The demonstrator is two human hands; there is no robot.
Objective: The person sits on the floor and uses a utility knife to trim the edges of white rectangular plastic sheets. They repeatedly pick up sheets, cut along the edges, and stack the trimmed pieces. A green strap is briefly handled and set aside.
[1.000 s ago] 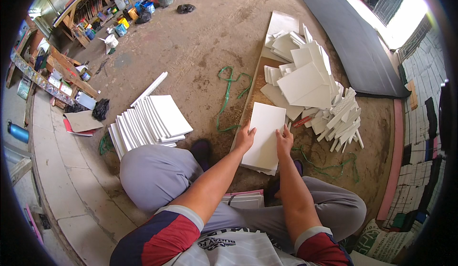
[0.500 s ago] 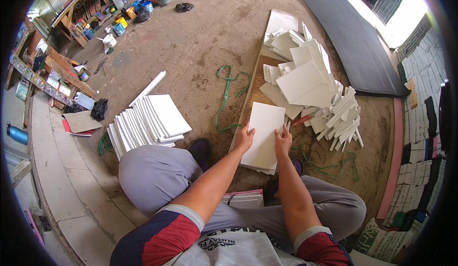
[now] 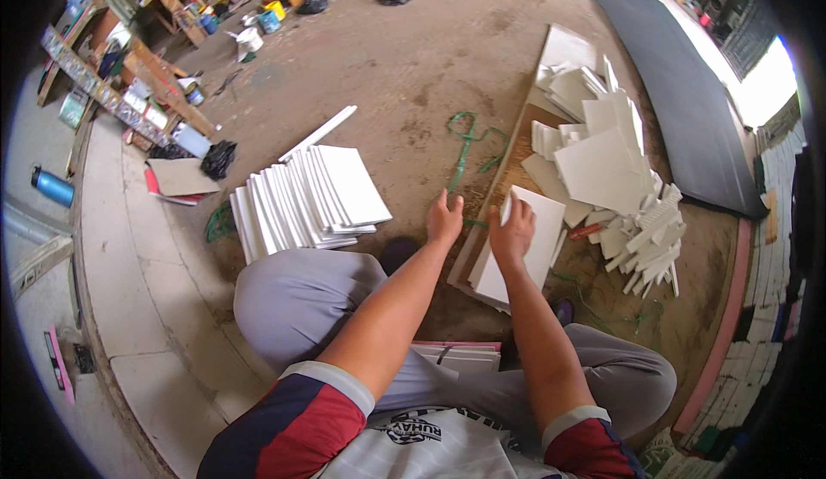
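Note:
Between my knees and the far scrap heap lies a small stack of white rectangular foam-like sheets (image 3: 540, 221), resting on a board. My right hand (image 3: 513, 231) is over the top sheet's left edge, thumb and fingers apart; whether it touches the sheet is unclear. Left of the stack, my left hand (image 3: 444, 221) is raised with its fingers apart, holding nothing. Green plastic twine (image 3: 465, 148) trails over the floor just beyond it. A larger, leaning stack of white sheets (image 3: 311, 195) stands by my left knee.
White offcuts (image 3: 607, 165) are heaped along the board (image 3: 522, 135), with a red-handled tool (image 3: 586, 230) beside them. A long black mat (image 3: 680, 92) lies at the right. Paint containers (image 3: 268, 21) stand far left. More bundled sheets (image 3: 469, 359) lie by my legs.
My left hand has let go of the white sheet and moved off its left side. My right hand has shifted from the right edge across to the left edge. The view has turned slightly left.

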